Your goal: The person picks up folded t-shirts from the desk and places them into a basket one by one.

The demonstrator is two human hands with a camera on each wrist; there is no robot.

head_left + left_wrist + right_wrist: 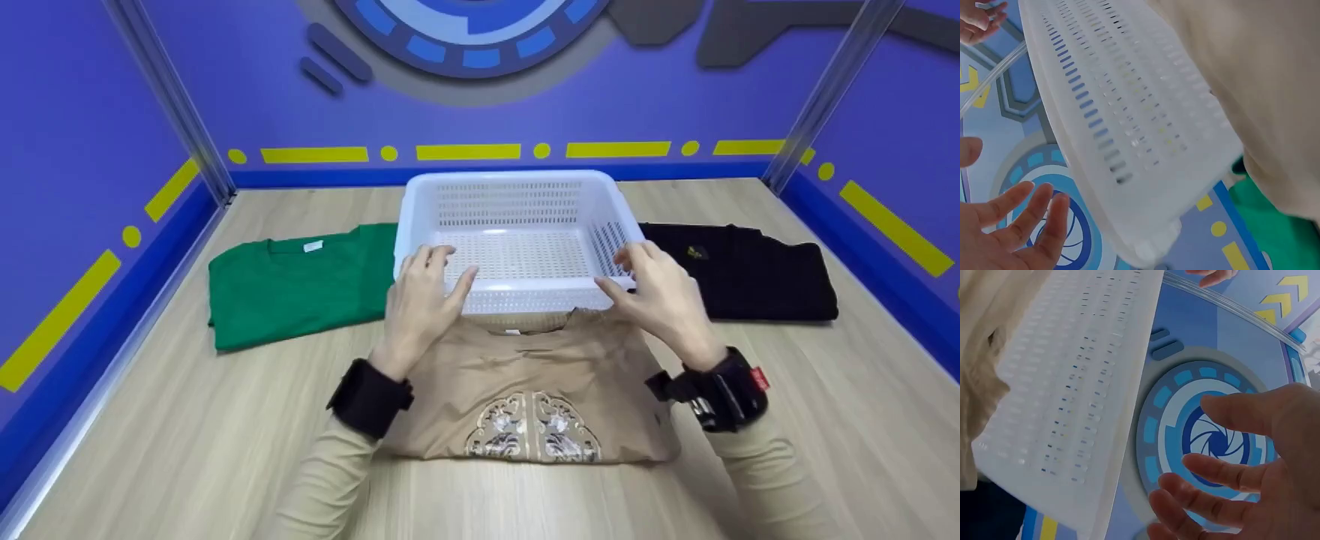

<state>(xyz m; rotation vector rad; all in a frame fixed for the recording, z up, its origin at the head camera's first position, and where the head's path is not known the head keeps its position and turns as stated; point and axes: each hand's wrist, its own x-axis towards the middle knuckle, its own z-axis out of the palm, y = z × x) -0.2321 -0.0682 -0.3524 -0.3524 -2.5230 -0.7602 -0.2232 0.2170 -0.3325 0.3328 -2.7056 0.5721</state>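
Hovering with left hand over white basket's near left corner, right hand over its near right; fingers of both loosely spread, grasping nothing. Brown shirt on bench directly in front of basket; green shirt at basket's left, black garment at right.

Left of the brown shirt: left sleeve, long, beige, wrinkled; left wristband, wide, black, small tab on shirt side. Right of shirt: right sleeve, same beige, creased; right wristband, black, bulkier, silvery bit, strap end facing shirt, small red tag on side away from shirt.
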